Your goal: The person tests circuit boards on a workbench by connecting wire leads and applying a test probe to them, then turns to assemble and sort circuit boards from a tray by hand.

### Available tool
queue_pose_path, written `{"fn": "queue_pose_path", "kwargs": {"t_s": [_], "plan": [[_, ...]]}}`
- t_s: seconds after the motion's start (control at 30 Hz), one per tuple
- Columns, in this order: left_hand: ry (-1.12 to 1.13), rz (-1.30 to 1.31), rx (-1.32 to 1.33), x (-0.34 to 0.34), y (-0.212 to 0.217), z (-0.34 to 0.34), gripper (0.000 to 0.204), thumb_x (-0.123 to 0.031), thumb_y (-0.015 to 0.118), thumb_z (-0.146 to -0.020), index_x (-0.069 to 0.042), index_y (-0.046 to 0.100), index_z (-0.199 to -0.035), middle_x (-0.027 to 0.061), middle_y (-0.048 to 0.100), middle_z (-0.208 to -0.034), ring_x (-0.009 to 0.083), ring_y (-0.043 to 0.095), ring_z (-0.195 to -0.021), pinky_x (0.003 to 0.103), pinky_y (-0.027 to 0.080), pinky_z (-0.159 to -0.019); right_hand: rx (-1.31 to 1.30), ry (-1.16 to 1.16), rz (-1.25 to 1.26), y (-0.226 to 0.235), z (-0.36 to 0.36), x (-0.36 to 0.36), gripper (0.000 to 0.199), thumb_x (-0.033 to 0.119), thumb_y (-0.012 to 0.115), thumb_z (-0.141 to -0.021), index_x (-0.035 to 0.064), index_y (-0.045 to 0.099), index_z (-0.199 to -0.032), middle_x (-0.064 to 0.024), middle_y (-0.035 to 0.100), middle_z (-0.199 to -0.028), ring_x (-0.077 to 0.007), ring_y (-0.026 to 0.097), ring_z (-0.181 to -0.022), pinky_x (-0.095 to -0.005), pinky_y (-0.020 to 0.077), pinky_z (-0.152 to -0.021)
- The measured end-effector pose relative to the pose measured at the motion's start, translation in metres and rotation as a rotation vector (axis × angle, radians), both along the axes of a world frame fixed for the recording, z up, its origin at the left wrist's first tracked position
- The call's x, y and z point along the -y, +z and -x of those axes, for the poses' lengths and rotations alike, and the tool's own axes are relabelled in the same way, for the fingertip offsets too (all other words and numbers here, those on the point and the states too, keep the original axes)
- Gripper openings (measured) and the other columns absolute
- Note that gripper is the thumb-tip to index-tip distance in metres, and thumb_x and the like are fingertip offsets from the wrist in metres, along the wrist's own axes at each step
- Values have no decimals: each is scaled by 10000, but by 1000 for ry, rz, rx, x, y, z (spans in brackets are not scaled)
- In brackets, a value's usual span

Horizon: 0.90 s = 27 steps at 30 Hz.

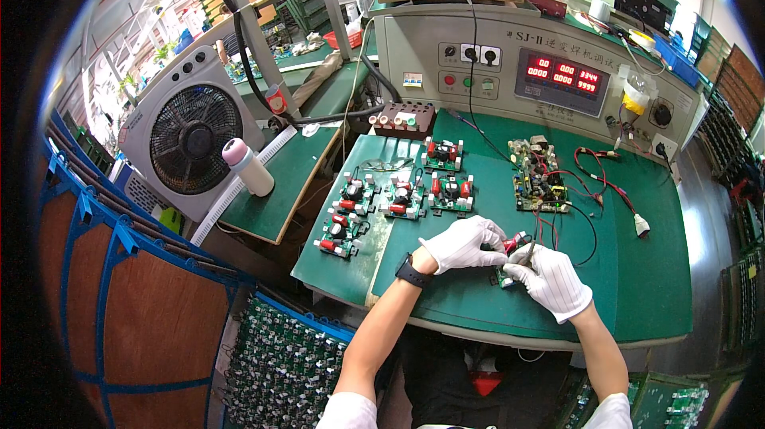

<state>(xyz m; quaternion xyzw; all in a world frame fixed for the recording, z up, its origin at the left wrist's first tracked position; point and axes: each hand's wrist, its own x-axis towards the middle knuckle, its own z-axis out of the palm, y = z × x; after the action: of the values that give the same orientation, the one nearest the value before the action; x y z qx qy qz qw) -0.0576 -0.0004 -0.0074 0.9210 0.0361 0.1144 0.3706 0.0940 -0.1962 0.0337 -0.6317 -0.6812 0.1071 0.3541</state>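
Left hand (462,243) in white glove closed on a small circuit board (510,258) low over the green bench (637,286), right hand (551,280) gripped a thin tool (532,244) touching it, five more boards (398,198) lay beyond.

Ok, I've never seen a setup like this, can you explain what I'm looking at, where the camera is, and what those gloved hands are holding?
The camera sits on a person's head and looks down at their workbench, so the edges bend. The left hand and right hand, both in white gloves, hold a small circuit board between them; the right hand also grips a thin tool. On the green bench mat lie more small boards and a larger board with red wires. Behind stands a grey test console with red number displays, and a white fan is on the left.
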Motion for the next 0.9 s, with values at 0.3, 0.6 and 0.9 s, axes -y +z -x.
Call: {"fn": "queue_pose_path", "kwargs": {"t_s": [0.3,0.6,0.9], "plan": [[2,6,-2,0,1,0,333,-412,780,-907,-88,807,-980,116,738,-1185,296,671,-1105,393,527,-984,6,4,-6,2,3,-1,255,214,772,-935,-9,646,-946,-179,668,-801,-384,668,-720,-437,522,-636],[0,4,0,1,3,0,343,-418,778,-908,-89,810,-999,118,741,-1181,297,669,-1108,390,526,-984,37,6,0,0,2,-1,263,217,777,-932,-2,632,-952,-181,658,-812,-383,668,-734,-442,522,-644],[1,2,1,0,1,-1,322,-403,778,-905,-97,810,-1000,112,745,-1172,292,673,-1101,392,529,-978,28,18,6,4,3,-1,236,206,772,-933,1,665,-983,-180,669,-835,-388,670,-748,-439,526,-652]]}}
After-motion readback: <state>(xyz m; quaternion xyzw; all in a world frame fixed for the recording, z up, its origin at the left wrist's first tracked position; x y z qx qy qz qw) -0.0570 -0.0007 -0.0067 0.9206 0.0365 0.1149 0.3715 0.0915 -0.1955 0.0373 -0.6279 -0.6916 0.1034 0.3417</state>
